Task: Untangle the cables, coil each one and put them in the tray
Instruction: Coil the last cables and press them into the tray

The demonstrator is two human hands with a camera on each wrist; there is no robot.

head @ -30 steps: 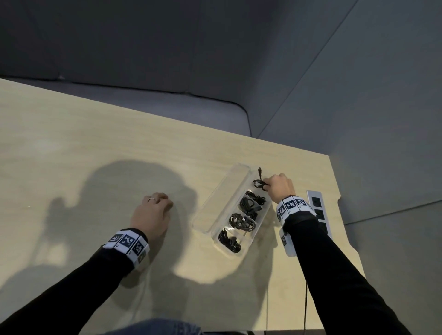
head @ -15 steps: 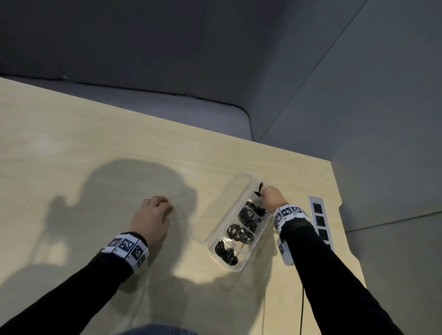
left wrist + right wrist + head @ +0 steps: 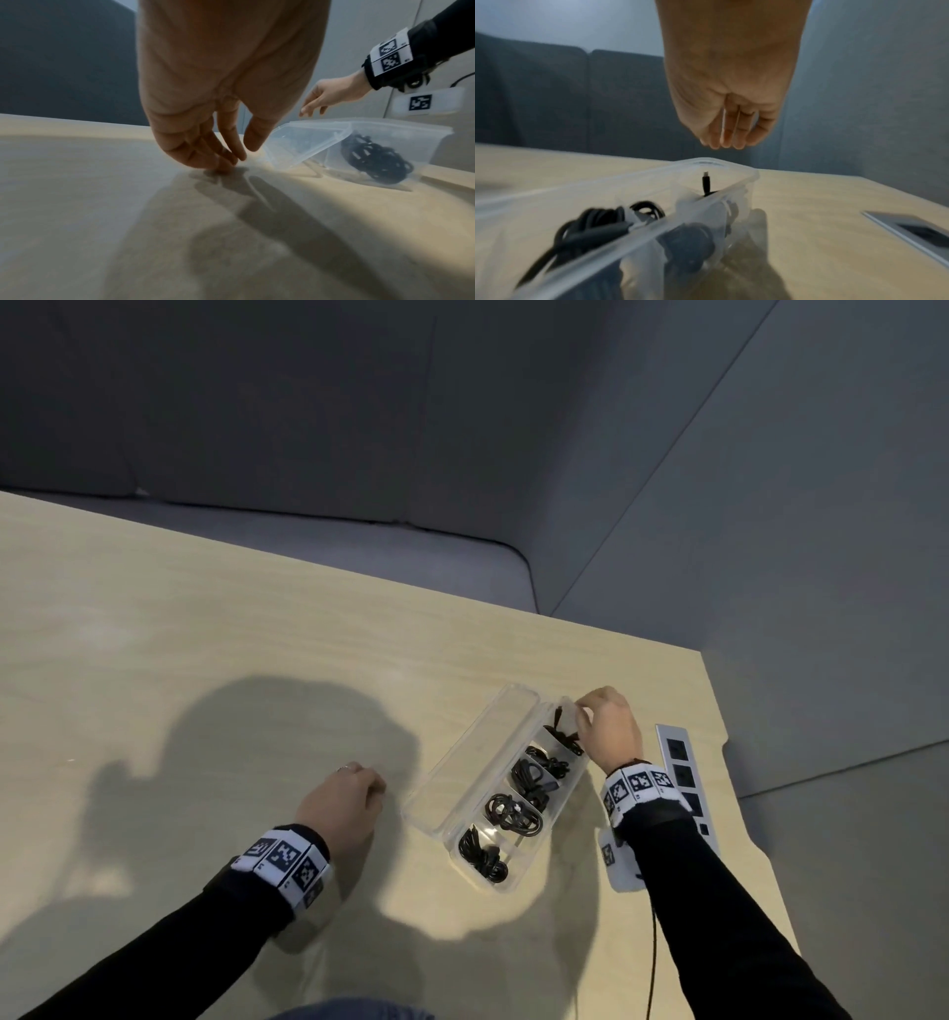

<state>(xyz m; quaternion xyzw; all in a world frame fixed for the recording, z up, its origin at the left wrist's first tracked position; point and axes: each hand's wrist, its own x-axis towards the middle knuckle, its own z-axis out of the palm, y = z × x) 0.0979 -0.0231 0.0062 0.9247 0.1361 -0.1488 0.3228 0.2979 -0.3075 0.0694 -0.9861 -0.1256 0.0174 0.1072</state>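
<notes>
A clear plastic tray point(image 3: 557, 816) with several compartments lies on the wooden table, its lid point(image 3: 462, 757) folded open to the left. Each compartment holds a coiled black cable. The farthest cable point(image 3: 564, 734) has its plug point(image 3: 706, 183) sticking up. My right hand point(image 3: 585, 706) hovers just above that far compartment, its fingers point(image 3: 727, 132) hanging relaxed and empty. To the left of the tray my left hand point(image 3: 372, 785) rests its loosely curled fingertips point(image 3: 226, 158) on the table and holds nothing. The nearest coil point(image 3: 372, 160) shows through the tray wall point(image 3: 424, 150).
A grey power strip point(image 3: 683, 778) is set into the table right of the tray. A white tagged block point(image 3: 621, 865) with a black cord point(image 3: 655, 942) lies under my right forearm. The table's right edge is close. A grey sofa stands beyond the far edge.
My right hand lowered the coiled cable into the far compartment, let it go and rose a little. The left hand stayed on the table.
</notes>
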